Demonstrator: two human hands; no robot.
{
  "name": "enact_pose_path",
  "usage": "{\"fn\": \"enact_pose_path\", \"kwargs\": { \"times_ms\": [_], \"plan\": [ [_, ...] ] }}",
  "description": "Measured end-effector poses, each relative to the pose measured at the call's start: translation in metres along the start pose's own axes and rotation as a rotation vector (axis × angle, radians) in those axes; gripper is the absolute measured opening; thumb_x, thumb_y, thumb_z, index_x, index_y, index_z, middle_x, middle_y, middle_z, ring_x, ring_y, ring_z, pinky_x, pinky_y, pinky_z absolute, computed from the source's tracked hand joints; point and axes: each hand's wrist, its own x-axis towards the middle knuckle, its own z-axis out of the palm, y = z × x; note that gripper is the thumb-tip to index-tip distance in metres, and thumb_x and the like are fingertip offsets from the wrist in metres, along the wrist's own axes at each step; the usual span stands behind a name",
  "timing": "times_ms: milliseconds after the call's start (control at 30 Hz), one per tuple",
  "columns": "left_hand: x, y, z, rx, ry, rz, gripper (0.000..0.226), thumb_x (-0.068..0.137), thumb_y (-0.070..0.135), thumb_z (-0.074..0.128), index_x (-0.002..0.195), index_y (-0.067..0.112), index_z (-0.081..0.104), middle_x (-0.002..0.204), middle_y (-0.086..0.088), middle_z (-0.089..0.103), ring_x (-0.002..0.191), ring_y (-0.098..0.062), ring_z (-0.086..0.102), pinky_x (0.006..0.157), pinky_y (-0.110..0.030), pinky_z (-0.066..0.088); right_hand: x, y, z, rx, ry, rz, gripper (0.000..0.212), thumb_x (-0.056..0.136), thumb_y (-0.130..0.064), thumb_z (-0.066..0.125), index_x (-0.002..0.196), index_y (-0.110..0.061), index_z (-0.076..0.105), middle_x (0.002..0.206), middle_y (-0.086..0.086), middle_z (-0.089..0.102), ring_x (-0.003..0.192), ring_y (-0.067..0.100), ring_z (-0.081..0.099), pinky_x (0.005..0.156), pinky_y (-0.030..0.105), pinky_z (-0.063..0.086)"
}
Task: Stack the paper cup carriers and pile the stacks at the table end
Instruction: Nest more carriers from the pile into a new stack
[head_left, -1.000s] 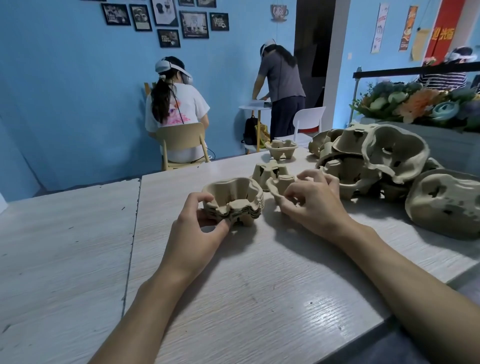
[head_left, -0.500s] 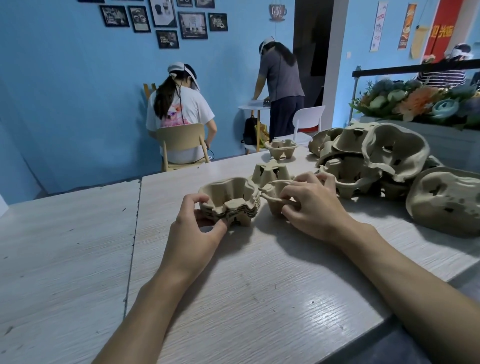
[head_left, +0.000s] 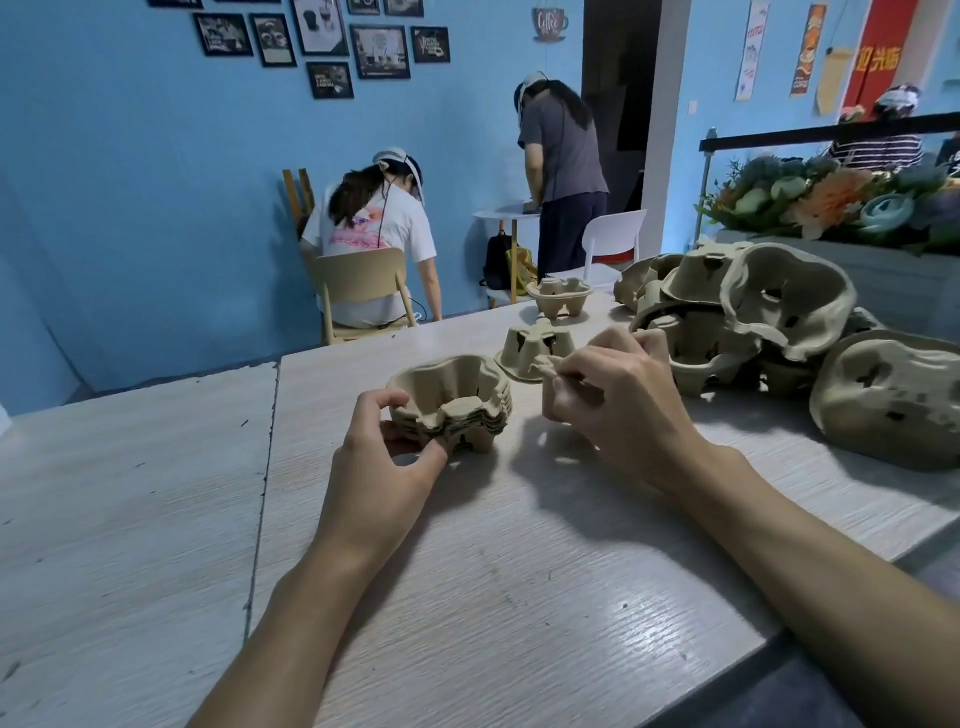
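Step in hand: nesting. Left hand (head_left: 387, 452) grips the near rim of the stack (head_left: 452, 402), perhaps four or five carriers, layers hard to count, standing mid-table (head_left: 467, 597). Right hand (head_left: 618, 395) pinches one carrier (head_left: 540, 365), mostly hidden, just right of the stack. The next move calls for lining up the cups and pressing down. Two loose carriers (head_left: 537, 340) lie beyond. Heap (head_left: 727, 322) at right holds roughly seven.

Seated person (head_left: 371, 228) on wooden chair (head_left: 358, 278); flowers (head_left: 831, 202) right; framed pictures (head_left: 379, 51) on wall (head_left: 156, 182)
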Motion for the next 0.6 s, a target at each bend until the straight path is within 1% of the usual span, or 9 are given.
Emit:
{"fn": "enact_pose_path", "kwargs": {
  "times_ms": [67,133,167,233,333,400,467,533,600],
  "plan": [
    [0.0001,-0.0001,0.0007,-0.001,0.003,0.004,0.045,0.085,0.014,0.077,0.118,0.03,0.052,0.097,0.01,0.067,0.085,-0.003,0.066,0.074,-0.023,0.053,0.0018,-0.0005,-0.0008,0.032,0.079,0.018,0.018,0.08,-0.026,0.057,0.077,-0.013,0.069,0.073,-0.003,0.064,0.082,0.021,0.058,0.081,0.034,0.026],
    [-0.0002,0.0,0.0016,-0.002,-0.005,0.007,0.045,0.084,0.014,0.077,0.118,0.03,0.052,0.097,0.01,0.067,0.086,-0.006,0.066,0.078,-0.031,0.056,0.003,0.0,-0.0006,0.03,0.122,0.015,0.018,0.08,-0.026,0.056,0.079,-0.013,0.068,0.075,-0.004,0.066,0.083,0.021,0.057,0.081,0.036,0.028],
    [-0.0004,0.0003,0.0019,-0.005,-0.011,0.012,0.045,0.084,0.014,0.077,0.118,0.03,0.053,0.097,0.011,0.067,0.087,-0.005,0.066,0.079,-0.031,0.056,0.0033,0.0007,-0.0003,0.015,0.14,0.009,0.016,0.082,-0.025,0.057,0.08,-0.013,0.067,0.077,-0.005,0.067,0.085,0.022,0.056,0.081,0.036,0.028],
    [-0.0007,0.0011,0.0026,-0.017,-0.028,0.028,0.044,0.084,0.014,0.078,0.117,0.03,0.053,0.098,0.013,0.067,0.088,0.001,0.066,0.08,-0.025,0.054,0.0033,0.0022,0.0,-0.006,0.17,0.01,0.014,0.087,-0.022,0.055,0.084,-0.014,0.066,0.082,-0.005,0.068,0.087,0.022,0.052,0.08,0.036,0.029],
    [-0.0014,0.0019,0.0035,-0.041,-0.057,0.039,0.044,0.084,0.014,0.079,0.116,0.03,0.054,0.099,0.011,0.069,0.088,0.004,0.066,0.078,-0.016,0.05,0.0034,0.0056,-0.0003,0.028,0.208,0.03,0.015,0.092,-0.014,0.049,0.089,-0.01,0.063,0.085,0.0,0.067,0.083,0.024,0.048,0.078,0.041,0.038],
    [-0.0021,0.0025,0.004,-0.05,-0.073,0.046,0.044,0.084,0.013,0.079,0.116,0.03,0.054,0.098,0.009,0.069,0.089,0.005,0.067,0.077,-0.013,0.05,0.004,0.0079,0.0001,0.072,0.239,0.032,0.014,0.092,-0.007,0.048,0.094,-0.006,0.062,0.087,0.005,0.066,0.081,0.026,0.049,0.076,0.046,0.044],
    [-0.0029,0.0037,0.0042,-0.057,-0.094,0.056,0.043,0.084,0.012,0.078,0.115,0.031,0.054,0.098,0.007,0.07,0.09,0.004,0.067,0.078,-0.014,0.052,0.0045,0.0085,0.0003,0.093,0.276,0.036,0.018,0.091,0.0,0.051,0.105,-0.002,0.062,0.095,0.008,0.066,0.084,0.028,0.052,0.078,0.048,0.046],
    [-0.004,0.0059,0.0048,-0.072,-0.125,0.066,0.042,0.085,0.011,0.078,0.113,0.032,0.054,0.099,0.006,0.071,0.091,0.002,0.068,0.081,-0.018,0.054,0.0055,0.0078,-0.0011,0.1,0.327,0.03,0.028,0.091,0.006,0.05,0.116,0.0,0.061,0.1,0.011,0.064,0.09,0.029,0.053,0.083,0.042,0.047],
    [-0.0056,0.008,0.0058,-0.09,-0.159,0.072,0.042,0.085,0.01,0.077,0.111,0.034,0.054,0.099,0.005,0.071,0.093,-0.001,0.068,0.086,-0.023,0.055,0.0067,0.0062,-0.0029,0.101,0.367,0.006,0.033,0.089,0.011,0.05,0.118,0.001,0.063,0.1,0.012,0.063,0.092,0.029,0.053,0.084,0.036,0.046]
  ]
}}
